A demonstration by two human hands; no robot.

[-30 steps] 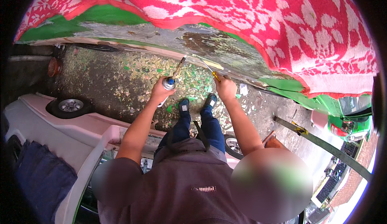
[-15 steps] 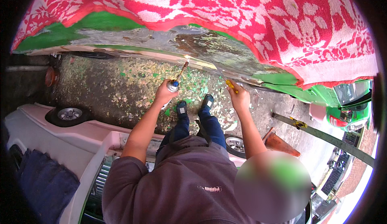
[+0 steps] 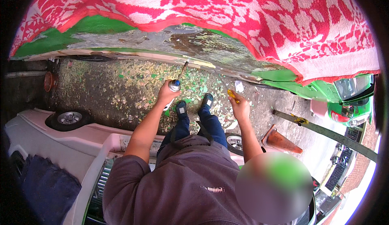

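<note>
The left hand (image 3: 164, 94) grips a torch (image 3: 174, 87) near the car's stripped side (image 3: 146, 40), likely so its nozzle (image 3: 183, 71) faces that surface; the right hand (image 3: 242, 108) grips a yellow-handled tool (image 3: 232, 95) apart from it, perhaps clear of heat.

Left hand (image 3: 164, 93) around blowtorch (image 3: 174, 85), right hand (image 3: 242, 109) on yellow-handled tool (image 3: 233, 96); pale flakes (image 3: 139, 89) strewn below
</note>
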